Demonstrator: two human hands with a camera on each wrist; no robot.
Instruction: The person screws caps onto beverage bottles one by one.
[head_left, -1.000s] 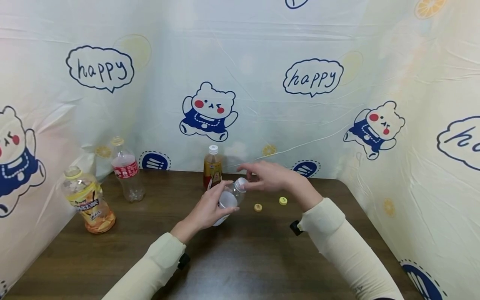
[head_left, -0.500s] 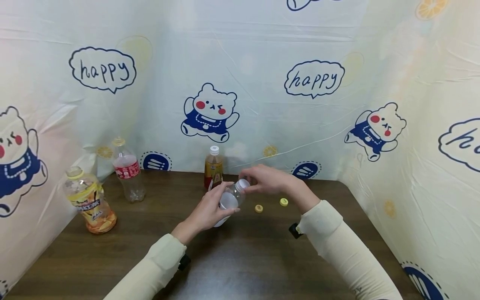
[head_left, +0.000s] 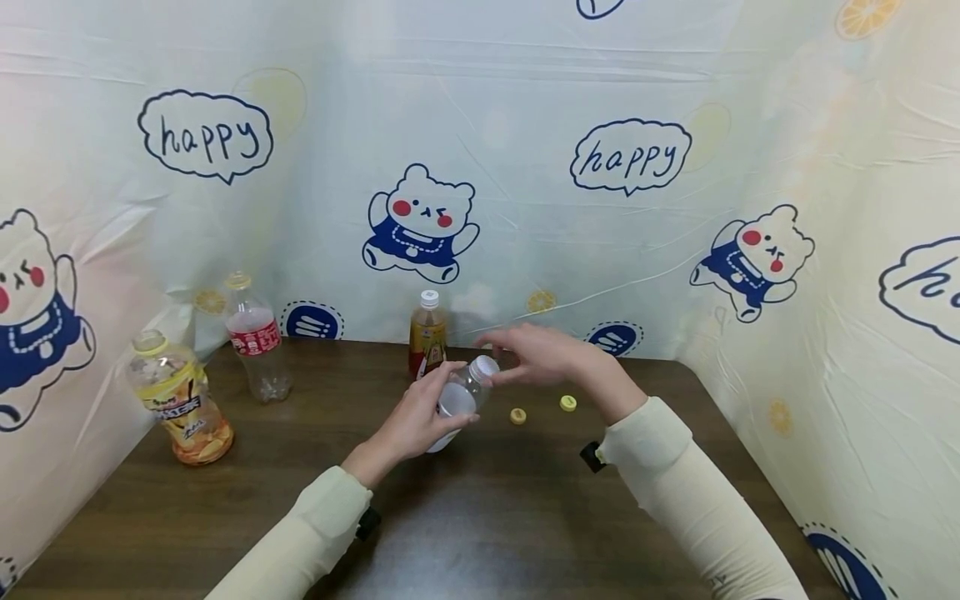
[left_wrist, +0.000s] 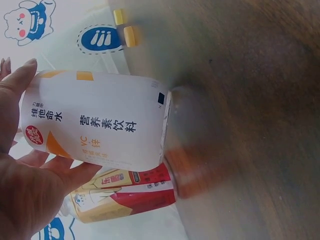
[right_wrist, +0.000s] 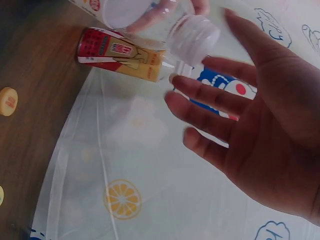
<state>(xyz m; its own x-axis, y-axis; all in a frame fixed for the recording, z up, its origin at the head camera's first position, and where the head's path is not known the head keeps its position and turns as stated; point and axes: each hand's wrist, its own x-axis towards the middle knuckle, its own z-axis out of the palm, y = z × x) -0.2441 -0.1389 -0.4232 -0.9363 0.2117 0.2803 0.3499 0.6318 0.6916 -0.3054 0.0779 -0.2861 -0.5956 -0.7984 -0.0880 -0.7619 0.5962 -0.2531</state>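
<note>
My left hand (head_left: 408,423) grips a clear drink bottle (left_wrist: 95,120) with a white label round its body. The bottle is tilted, its neck leaning to the right. A white cap (head_left: 484,367) sits on its mouth. My right hand (head_left: 546,357) is beside this cap, fingers spread and loosely bent. In the right wrist view, its fingertips (right_wrist: 176,100) lie close to the cap, and the palm holds nothing. Behind the held bottle stands a red and yellow drink bottle (head_left: 427,333) with a white cap, upright and partly hidden by my left hand.
An uncapped bottle with a yellow label (head_left: 183,408) and orange contents stands on the left of the brown table (head_left: 480,525). Behind it is an uncapped bottle with a red label (head_left: 255,342). An orange cap (head_left: 517,416) and a yellow cap (head_left: 567,403) lie on the right.
The fingers of my right hand curled in round the white cap half a second ago and have now spread off it. My left hand and the bottle have stayed put.
</note>
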